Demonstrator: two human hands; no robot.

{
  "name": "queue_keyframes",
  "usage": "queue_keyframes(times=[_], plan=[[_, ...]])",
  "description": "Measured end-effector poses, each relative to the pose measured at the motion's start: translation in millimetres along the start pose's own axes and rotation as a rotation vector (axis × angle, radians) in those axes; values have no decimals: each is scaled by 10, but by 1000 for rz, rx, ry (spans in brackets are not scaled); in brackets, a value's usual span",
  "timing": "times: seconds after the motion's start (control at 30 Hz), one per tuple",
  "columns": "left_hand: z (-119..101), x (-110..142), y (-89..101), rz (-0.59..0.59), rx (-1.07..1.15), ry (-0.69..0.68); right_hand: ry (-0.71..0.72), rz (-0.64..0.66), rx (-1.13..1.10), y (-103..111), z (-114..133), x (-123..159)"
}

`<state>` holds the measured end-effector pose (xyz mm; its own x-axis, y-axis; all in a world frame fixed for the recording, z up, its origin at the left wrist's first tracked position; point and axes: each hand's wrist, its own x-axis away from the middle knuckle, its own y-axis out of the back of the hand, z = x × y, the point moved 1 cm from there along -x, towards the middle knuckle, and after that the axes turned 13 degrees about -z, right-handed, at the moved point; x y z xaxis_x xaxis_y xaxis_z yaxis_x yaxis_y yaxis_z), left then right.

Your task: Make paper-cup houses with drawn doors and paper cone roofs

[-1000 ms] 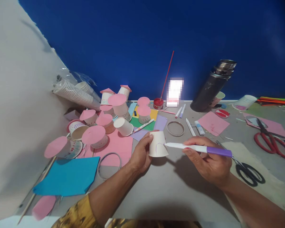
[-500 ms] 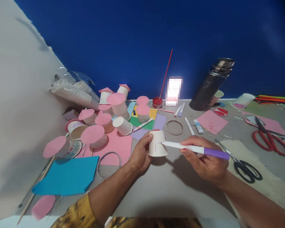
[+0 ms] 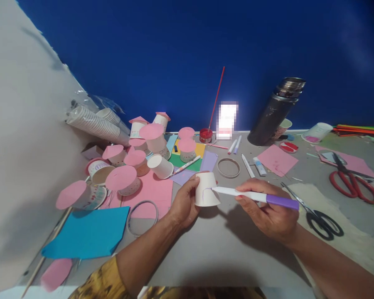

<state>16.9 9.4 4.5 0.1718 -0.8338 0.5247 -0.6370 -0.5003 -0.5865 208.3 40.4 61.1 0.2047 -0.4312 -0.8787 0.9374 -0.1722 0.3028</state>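
Note:
A small white paper cup [image 3: 205, 197], rim down, is gripped by my left hand [image 3: 184, 203] just above the table. On its side runs a thin purple line in an arched shape. My right hand [image 3: 269, 211] pinches a white felt-tip marker with a purple end [image 3: 252, 195]. The marker's tip meets the cup's side at the purple line. Some of my left fingers are hidden behind the cup.
Cups with pink paper tops [image 3: 121, 179], a bagged cup stack [image 3: 95, 122] and blue paper [image 3: 90, 230] lie left. Tape rings [image 3: 228, 167] sit near the middle. Black scissors [image 3: 322, 224], red-handled scissors [image 3: 352, 182] and a dark flask [image 3: 272, 116] are right.
My right hand and the marker have shifted slightly left, with the tip further in over the cup's side. My left hand keeps the cup in nearly the same place.

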Motion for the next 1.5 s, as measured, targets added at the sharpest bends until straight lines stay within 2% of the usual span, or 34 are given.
queue_keyframes(times=[0.23, 0.63, 0.83, 1.2, 1.5], plan=[[-12, 2, -12, -8, 56, 75, -11, -25, 41, 29, -42, 48], [-20, 20, -25, -38, 63, 74, -48, 31, -56, 28, 11, 14], [-26, 25, -36, -42, 80, 91, -24, 4, 0, 33, -19, 44], [-47, 10, -38, -67, 54, 79, -61, 138, -124, 53, 12, 20], [-57, 33, -52, -69, 54, 88, -92, 118, -94, 58, -2, 43]])
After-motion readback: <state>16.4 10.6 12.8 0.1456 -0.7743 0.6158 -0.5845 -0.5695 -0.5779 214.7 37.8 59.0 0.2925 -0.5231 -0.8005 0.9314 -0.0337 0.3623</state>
